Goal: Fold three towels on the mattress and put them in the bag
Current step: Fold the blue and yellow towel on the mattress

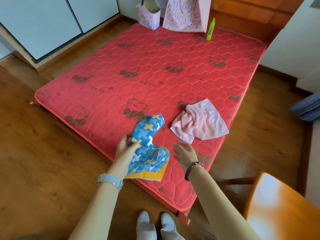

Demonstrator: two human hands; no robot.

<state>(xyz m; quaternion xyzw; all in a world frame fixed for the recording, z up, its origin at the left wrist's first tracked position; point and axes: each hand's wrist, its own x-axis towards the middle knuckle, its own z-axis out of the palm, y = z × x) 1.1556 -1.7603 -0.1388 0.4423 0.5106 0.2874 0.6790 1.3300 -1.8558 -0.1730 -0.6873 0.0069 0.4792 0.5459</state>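
At mattress's (155, 75) far edge, pink bag (187, 16)

text: none legible | tote bag (186, 14): purple script blurred | bottle (210, 30): label unreadable

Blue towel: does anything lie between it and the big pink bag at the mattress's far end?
Nothing visible does. Only bare mattress lies between the blue towel and the big pink bag; the pink towel and green bottle sit to the right.
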